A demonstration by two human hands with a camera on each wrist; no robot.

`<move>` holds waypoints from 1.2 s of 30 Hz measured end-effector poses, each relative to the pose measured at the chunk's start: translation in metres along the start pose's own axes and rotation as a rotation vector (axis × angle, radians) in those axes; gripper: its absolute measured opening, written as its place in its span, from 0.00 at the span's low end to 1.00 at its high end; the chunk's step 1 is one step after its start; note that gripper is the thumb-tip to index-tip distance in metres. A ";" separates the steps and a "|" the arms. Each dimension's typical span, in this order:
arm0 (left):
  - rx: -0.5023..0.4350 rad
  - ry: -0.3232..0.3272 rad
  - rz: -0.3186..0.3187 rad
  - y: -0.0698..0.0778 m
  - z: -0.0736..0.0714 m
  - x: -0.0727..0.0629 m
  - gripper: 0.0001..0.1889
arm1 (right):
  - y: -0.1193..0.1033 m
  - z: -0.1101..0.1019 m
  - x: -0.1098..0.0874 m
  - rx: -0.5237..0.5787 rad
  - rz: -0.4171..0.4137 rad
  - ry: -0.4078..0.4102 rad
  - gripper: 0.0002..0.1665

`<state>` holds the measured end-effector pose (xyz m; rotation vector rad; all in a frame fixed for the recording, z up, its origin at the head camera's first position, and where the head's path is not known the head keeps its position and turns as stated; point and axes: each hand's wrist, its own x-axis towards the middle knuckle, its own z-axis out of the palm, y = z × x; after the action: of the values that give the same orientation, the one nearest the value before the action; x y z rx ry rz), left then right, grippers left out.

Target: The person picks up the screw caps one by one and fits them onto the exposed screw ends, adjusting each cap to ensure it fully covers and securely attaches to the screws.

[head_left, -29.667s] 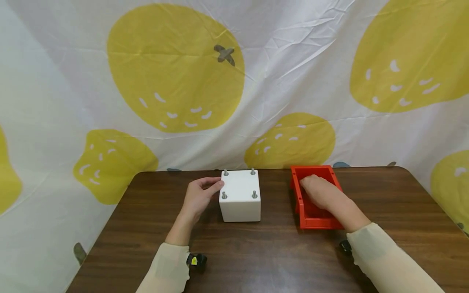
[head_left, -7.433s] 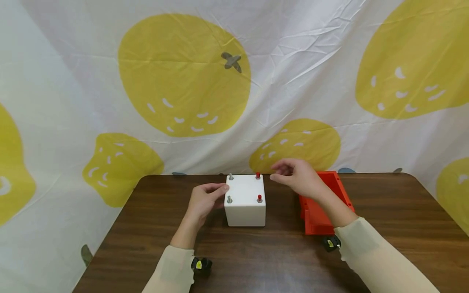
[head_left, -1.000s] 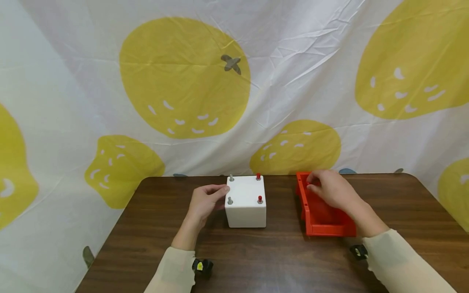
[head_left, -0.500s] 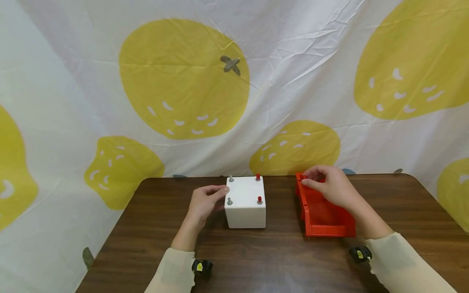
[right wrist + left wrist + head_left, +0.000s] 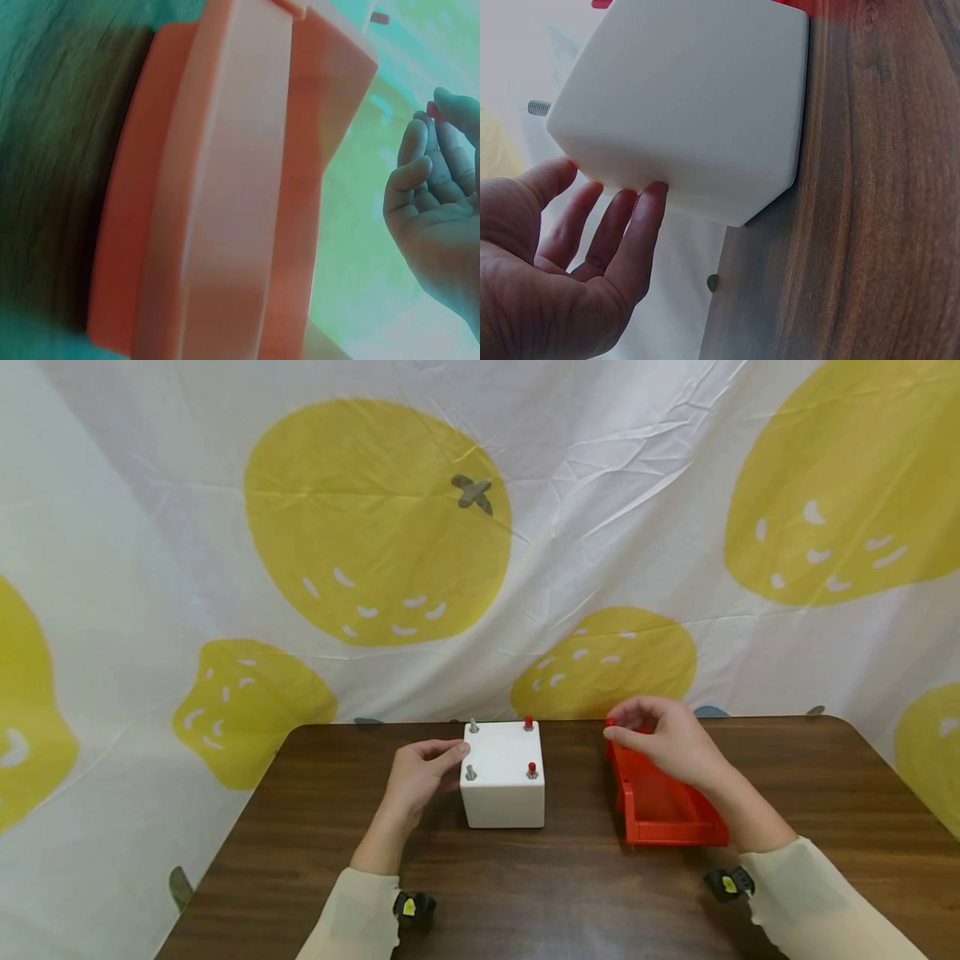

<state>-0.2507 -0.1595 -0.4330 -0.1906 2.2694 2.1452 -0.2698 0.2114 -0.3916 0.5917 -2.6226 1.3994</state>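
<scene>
White block (image 5: 502,781) — left hand (image 5: 415,777) touches it loosely, likely steadying it; right of it, right hand (image 5: 671,742) pinches a red piece (image 5: 432,109).

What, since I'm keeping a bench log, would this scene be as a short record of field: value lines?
Left hand: fingertips against the left side of the white block
Right hand: pinches a small red piece, apparently above the far end of the red bin
Right-hand posts: both topped with red caps
Left-hand posts: both bare metal
Bin position: right of the block, apart from it
Surface: brown wood-grain table
Backdrop: white cloth with yellow fruit print
</scene>
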 end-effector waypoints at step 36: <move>-0.009 -0.004 -0.013 0.002 0.001 0.000 0.17 | -0.043 0.028 0.011 0.116 -0.024 -0.102 0.14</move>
<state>-0.2506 -0.1582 -0.4309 -0.2012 2.2501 2.1484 -0.2608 0.1639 -0.3714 0.7246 -2.6140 1.5626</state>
